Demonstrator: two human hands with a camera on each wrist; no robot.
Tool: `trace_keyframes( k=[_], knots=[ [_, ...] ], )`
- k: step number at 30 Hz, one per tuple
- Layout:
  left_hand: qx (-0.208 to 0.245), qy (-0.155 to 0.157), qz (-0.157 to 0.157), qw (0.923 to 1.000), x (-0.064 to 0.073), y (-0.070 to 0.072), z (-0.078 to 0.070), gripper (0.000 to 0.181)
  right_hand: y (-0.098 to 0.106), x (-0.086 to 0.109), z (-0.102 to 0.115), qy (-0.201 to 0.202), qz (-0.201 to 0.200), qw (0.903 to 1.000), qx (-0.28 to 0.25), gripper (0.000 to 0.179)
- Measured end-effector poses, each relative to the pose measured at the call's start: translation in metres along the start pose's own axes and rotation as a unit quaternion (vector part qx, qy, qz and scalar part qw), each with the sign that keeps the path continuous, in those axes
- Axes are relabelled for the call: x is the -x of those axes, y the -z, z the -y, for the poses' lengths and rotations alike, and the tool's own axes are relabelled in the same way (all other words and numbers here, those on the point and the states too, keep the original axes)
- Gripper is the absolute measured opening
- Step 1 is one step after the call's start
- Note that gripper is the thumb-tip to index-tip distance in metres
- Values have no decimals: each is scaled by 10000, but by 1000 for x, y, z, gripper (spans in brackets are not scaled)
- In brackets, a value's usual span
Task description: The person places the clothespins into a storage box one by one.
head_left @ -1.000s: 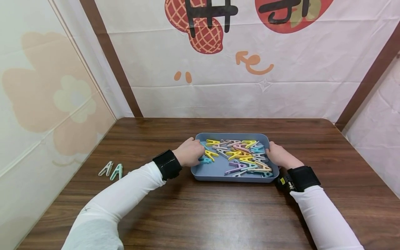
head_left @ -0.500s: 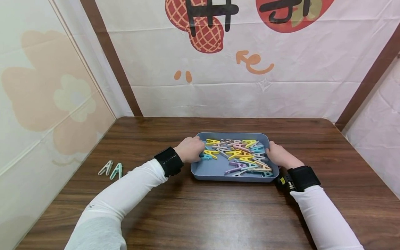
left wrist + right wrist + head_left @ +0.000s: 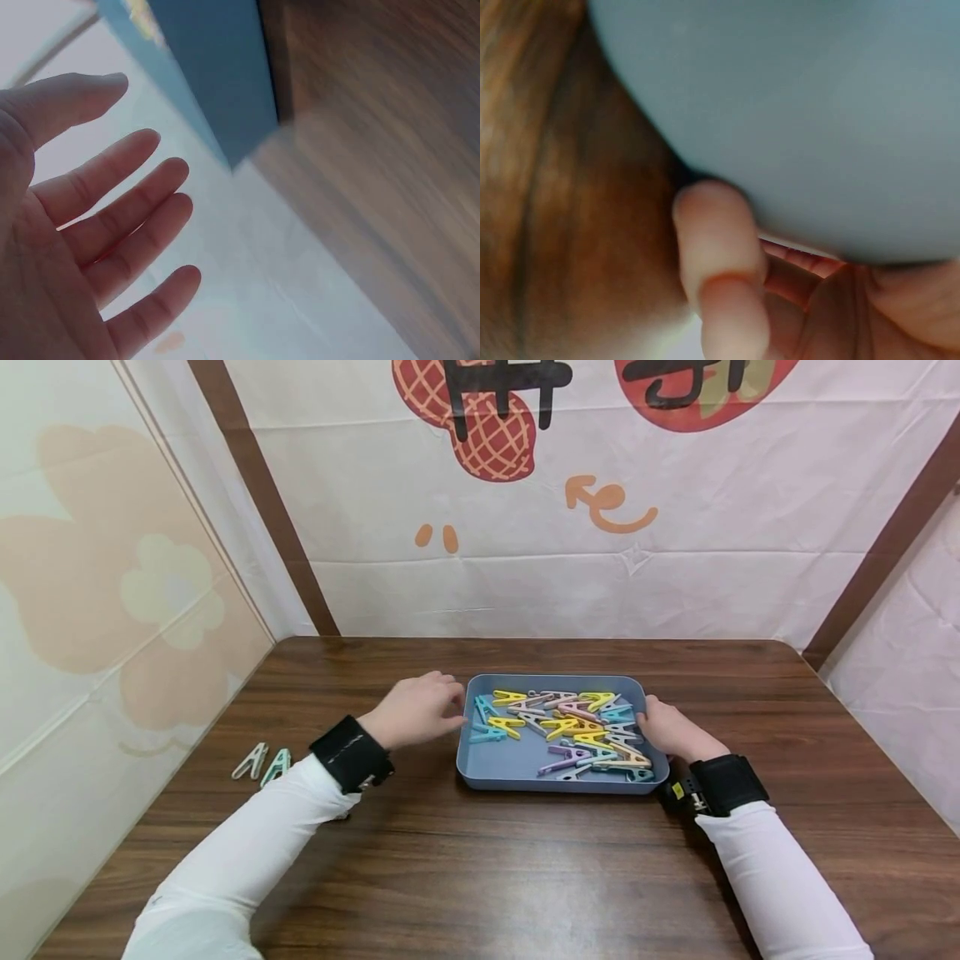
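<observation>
A blue-grey tray (image 3: 501, 768) sits on the table with many clothespins in it, mostly piled toward its middle and right. Near its left end lie blue clothespins (image 3: 489, 735) and a yellow clothespin (image 3: 508, 727). My left hand (image 3: 416, 710) is just left of the tray and holds nothing. In the left wrist view its fingers (image 3: 124, 217) are spread and loosely bent, apart from the tray wall (image 3: 217, 67). My right hand (image 3: 678, 732) grips the tray's right end. Close up, its curled fingers (image 3: 720, 232) press against the tray's outer side (image 3: 802, 127); the thumb is largely hidden.
A white clothespin (image 3: 251, 761) and a mint clothespin (image 3: 277, 766) lie on the table (image 3: 540, 877) at the left, beside my left forearm. A printed cloth wall (image 3: 480, 585) stands behind the table, with another at the left side.
My left hand has let go of a blue clothespin at the tray's left end and drawn back leftward, its fingers loosening. The right hand still holds the tray's right end.
</observation>
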State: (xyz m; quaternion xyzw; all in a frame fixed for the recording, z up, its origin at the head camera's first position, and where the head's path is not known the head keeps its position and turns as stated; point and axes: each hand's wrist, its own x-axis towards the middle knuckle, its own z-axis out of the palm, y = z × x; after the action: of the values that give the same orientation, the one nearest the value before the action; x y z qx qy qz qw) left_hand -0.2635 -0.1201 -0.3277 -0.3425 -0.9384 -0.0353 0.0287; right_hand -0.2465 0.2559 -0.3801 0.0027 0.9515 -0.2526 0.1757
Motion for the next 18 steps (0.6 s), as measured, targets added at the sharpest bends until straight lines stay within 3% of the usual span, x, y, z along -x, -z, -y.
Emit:
trace_keyframes(
  k=[5, 12, 18],
  knots=[
    [175, 675, -215, 9973, 34, 15, 36, 24, 0, -1, 0, -30, 15, 10000, 19, 51],
    [429, 1852, 46, 9818, 91, 29, 95, 32, -1, -1, -2, 1, -12, 10000, 34, 50],
    [821, 2381, 358, 9671, 136, 27, 139, 46, -1, -1, -3, 48, 21, 10000, 8, 49]
  ],
)
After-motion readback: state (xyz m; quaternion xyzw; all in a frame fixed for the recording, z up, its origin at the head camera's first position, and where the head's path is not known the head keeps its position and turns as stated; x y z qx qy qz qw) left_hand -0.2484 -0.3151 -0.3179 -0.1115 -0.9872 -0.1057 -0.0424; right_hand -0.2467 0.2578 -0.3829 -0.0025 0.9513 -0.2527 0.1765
